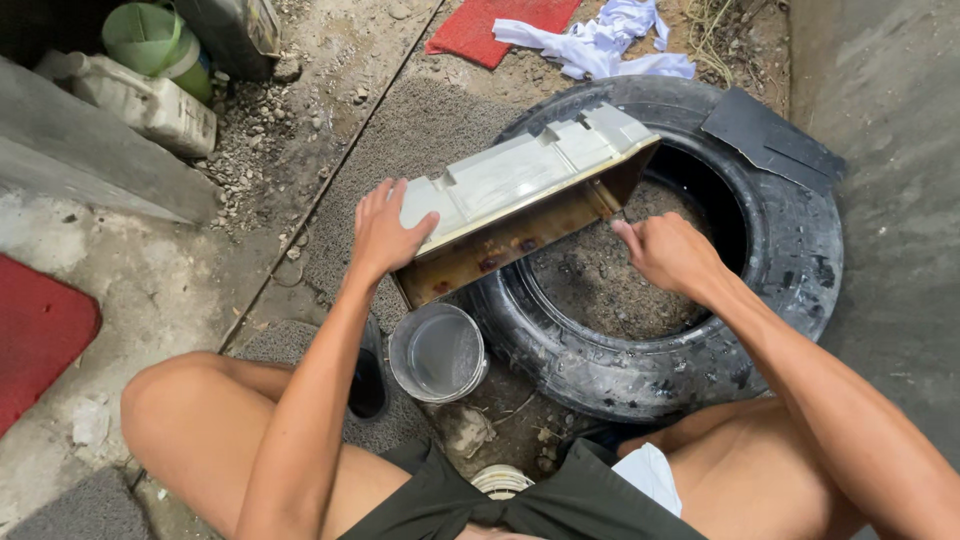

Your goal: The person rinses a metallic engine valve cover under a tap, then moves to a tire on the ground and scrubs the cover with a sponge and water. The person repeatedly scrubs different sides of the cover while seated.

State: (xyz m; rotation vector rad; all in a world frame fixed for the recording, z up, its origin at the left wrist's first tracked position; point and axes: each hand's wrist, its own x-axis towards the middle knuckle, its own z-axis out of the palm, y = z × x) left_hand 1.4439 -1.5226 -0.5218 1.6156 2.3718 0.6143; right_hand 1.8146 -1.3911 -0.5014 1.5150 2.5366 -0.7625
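A long pale plastic tray (510, 180) with a stained brown inside rests tilted on its side across the near-left rim of a black tyre (790, 270) lying flat on the ground. My left hand (385, 232) grips the tray's left end. My right hand (665, 250) reaches into the tray's open side near its right half, fingers bent against the inner wall. Grey dirt fills the tyre's middle (610, 285).
A small clear round container (438, 352) stands by my left knee. A black sheet (770, 135) lies on the tyre's far rim. White rags (600, 40) and a red mat (500, 25) lie beyond. Plastic jugs (150, 100) sit far left; a concrete wall (890, 150) is right.
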